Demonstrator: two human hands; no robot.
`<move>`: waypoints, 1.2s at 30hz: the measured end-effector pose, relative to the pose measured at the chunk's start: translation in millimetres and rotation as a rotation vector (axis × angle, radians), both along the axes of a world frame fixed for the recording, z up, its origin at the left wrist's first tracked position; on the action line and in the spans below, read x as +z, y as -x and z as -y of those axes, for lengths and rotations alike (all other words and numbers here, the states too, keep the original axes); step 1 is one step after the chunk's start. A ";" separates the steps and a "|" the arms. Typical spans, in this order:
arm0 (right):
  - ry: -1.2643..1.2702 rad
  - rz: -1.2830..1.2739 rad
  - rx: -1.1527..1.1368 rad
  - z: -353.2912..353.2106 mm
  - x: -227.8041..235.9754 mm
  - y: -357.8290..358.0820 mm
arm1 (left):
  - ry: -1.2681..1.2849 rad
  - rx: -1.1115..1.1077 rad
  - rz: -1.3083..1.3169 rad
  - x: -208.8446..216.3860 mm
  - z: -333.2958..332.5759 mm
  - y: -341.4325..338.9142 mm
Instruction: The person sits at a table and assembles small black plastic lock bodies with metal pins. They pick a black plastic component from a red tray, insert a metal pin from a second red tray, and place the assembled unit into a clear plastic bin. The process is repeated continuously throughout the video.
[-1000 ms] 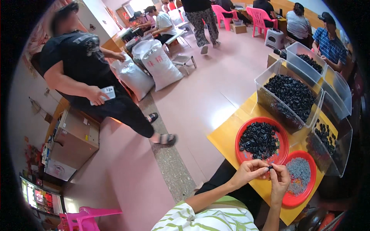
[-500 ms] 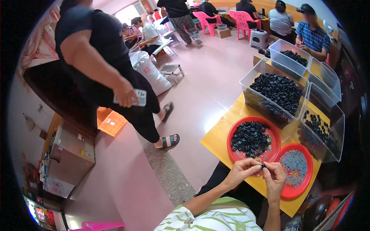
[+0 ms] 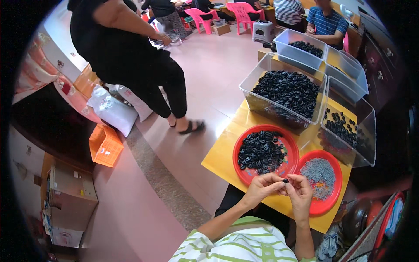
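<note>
Between my fingertips is a small black plastic part, pinched from both sides. My left hand closes on it from the left, and my right hand from the right. Both hands are above the near edge of the yellow tabletop. Just beyond my left hand, a red plate carries a heap of black oval parts with holes. Beside my right hand, a second red plate holds many small grey pieces, too small to name.
Behind the plates stands a large clear bin full of black parts. More clear bins stand right and behind. A person in black stands at left, near an orange basket and white sacks. Others sit farther back.
My view has shifted, so the table and my hands appear farther left. The person in black has walked away from me, deeper into the room. My hands still pinch the black part.
</note>
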State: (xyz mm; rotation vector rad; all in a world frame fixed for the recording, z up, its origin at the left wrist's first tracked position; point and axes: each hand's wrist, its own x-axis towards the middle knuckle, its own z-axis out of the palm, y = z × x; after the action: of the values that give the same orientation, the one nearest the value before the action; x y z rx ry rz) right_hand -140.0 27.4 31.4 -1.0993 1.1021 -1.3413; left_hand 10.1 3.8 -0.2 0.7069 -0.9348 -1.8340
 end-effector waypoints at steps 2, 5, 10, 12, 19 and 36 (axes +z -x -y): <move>-0.051 0.090 0.005 2.1 2.1 3.4 | -0.016 -0.005 -0.002 -1.0 3.6 3.2; 0.108 -0.128 -0.020 8.3 -3.3 8.5 | -0.028 -0.018 0.018 4.0 10.2 3.9; 0.168 -0.308 -0.028 12.4 -2.0 10.2 | -0.090 0.009 0.006 -1.3 9.9 7.4; 0.160 -0.320 -0.033 14.6 -2.3 10.6 | -0.121 0.017 -0.002 -1.8 10.3 8.9; 0.150 -0.354 -0.049 19.4 -3.9 12.8 | -0.136 0.010 -0.036 3.2 16.0 10.8; 0.110 -0.318 0.015 21.1 -1.7 6.5 | -0.154 -0.013 -0.035 -2.9 13.4 4.0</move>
State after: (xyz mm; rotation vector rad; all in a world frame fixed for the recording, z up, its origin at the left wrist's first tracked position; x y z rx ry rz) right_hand -146.5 6.3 29.7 -1.4352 1.2564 -1.2554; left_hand 6.2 -9.6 -3.0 0.7619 -0.7832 -1.9383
